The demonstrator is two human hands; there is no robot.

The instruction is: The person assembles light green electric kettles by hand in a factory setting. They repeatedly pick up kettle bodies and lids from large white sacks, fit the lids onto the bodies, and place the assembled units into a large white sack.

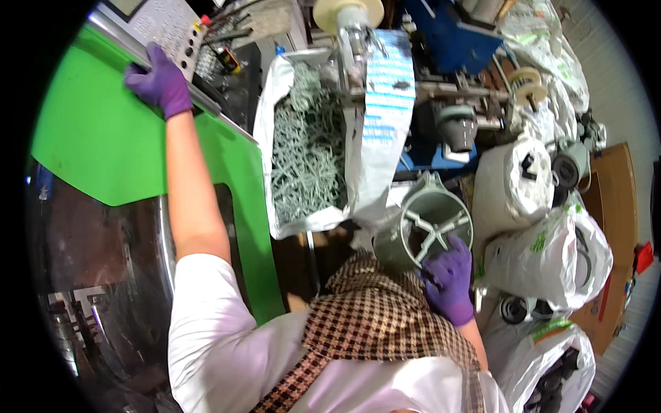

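Note:
My left hand (160, 81), in a purple glove, reaches to the far left. Its fingers are curled at the metal edge of a green machine door (89, 131), beside a light control panel (155, 31). Close to my body on the right, my right hand (449, 281), gloved in purple too, is closed at the near rim of a grey plastic cylinder (396, 241). The cylinder is open at the top, with a spoked cross inside. Some of the right fingertips are hidden at the rim.
A white-lined box (265, 124) of grey plastic pieces (306, 151) stands ahead of me. At right are white sacks (513, 186), plastic bags of grey parts (551, 258) and a cardboard sheet (609, 227). A blue machine (454, 41) and a grey fitting (458, 127) lie beyond.

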